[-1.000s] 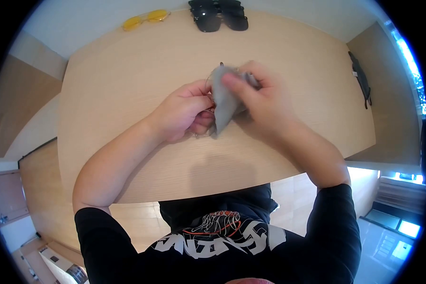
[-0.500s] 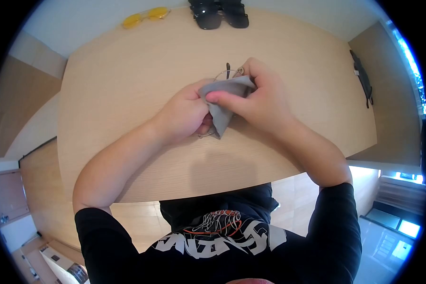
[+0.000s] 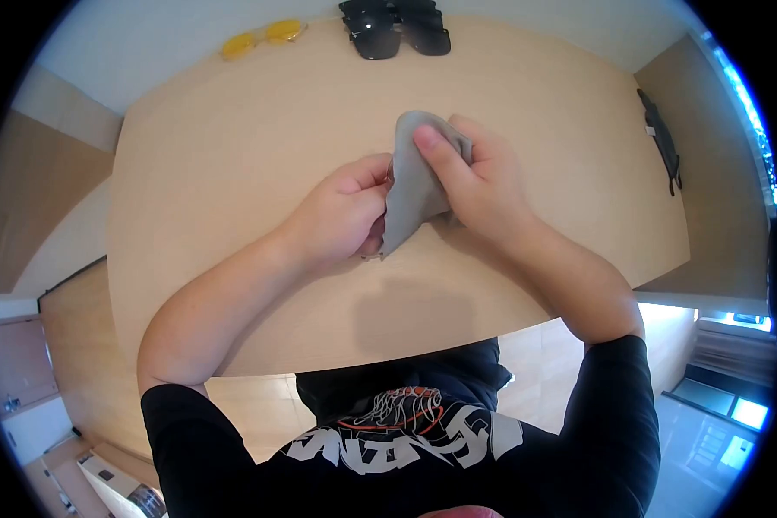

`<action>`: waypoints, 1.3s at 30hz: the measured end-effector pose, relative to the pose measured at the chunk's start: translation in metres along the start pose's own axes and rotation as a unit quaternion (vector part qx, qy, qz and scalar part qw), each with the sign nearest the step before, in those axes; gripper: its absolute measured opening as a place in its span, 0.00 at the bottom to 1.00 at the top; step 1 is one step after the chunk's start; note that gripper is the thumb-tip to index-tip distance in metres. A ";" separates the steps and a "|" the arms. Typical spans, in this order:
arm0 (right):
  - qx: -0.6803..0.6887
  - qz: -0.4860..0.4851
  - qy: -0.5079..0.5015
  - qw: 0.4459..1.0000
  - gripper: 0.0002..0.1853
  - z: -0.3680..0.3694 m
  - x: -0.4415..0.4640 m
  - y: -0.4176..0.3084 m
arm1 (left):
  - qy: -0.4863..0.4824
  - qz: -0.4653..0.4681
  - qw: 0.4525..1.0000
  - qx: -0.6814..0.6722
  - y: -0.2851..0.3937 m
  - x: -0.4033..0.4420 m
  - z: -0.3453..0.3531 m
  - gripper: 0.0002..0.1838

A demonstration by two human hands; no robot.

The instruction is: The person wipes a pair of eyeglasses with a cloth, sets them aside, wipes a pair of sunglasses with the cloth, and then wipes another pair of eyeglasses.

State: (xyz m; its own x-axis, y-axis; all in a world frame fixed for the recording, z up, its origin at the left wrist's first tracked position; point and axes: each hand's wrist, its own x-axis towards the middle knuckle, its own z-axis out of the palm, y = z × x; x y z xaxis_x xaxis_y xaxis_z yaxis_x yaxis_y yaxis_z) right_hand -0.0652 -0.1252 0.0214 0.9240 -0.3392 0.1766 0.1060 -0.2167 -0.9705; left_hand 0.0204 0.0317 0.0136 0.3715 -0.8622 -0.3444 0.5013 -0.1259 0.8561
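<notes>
Above the middle of the table, a grey cloth (image 3: 414, 190) hangs draped from my right hand (image 3: 483, 177). The thumb of that hand presses on the cloth's near face, with the fingers bent behind it. To the left, my left hand (image 3: 341, 211) is closed on a pair of thin-framed eyeglasses (image 3: 390, 173). Only a sliver of their metal rim shows by the fingertips; the cloth covers nearly all the rest. Both hands are close together, on either side of the cloth.
Yellow-tinted glasses (image 3: 265, 40) lie at the table's far left edge. Dark sunglasses (image 3: 397, 33), apparently stacked, sit at the far middle. A black item with a strap (image 3: 659, 142) is by the right edge. The wooden table (image 3: 207, 173) ends just before my body.
My right hand has shifted the cloth upward and over the eyeglasses, whose rim and dark temple tip stuck out above it before. My left hand has stayed nearly in place.
</notes>
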 end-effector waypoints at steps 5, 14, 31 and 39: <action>-0.154 -0.138 0.023 0.978 0.22 0.004 -0.004 0.003 | 0.010 0.010 1.000 -0.005 -0.001 -0.001 -0.001 0.15; -0.121 -0.094 -0.026 0.988 0.23 -0.005 -0.006 0.006 | -0.028 0.001 0.999 -0.043 -0.004 -0.004 -0.013 0.09; -0.097 -0.044 -0.013 0.994 0.26 -0.008 -0.002 0.002 | -0.059 -0.030 0.997 -0.035 -0.001 -0.004 -0.014 0.09; -0.041 -0.048 0.023 0.998 0.27 -0.013 0.003 0.013 | -0.080 -0.046 0.992 -0.089 -0.005 -0.004 -0.019 0.10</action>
State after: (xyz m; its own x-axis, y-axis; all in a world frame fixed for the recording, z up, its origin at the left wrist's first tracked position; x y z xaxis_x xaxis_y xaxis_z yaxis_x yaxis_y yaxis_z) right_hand -0.0661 -0.1409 0.0108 0.8928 -0.3543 0.2782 0.1622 -0.3232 -0.9323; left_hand 0.0319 0.0449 0.0035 0.1950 -0.9198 -0.3405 0.6624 -0.1325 0.7374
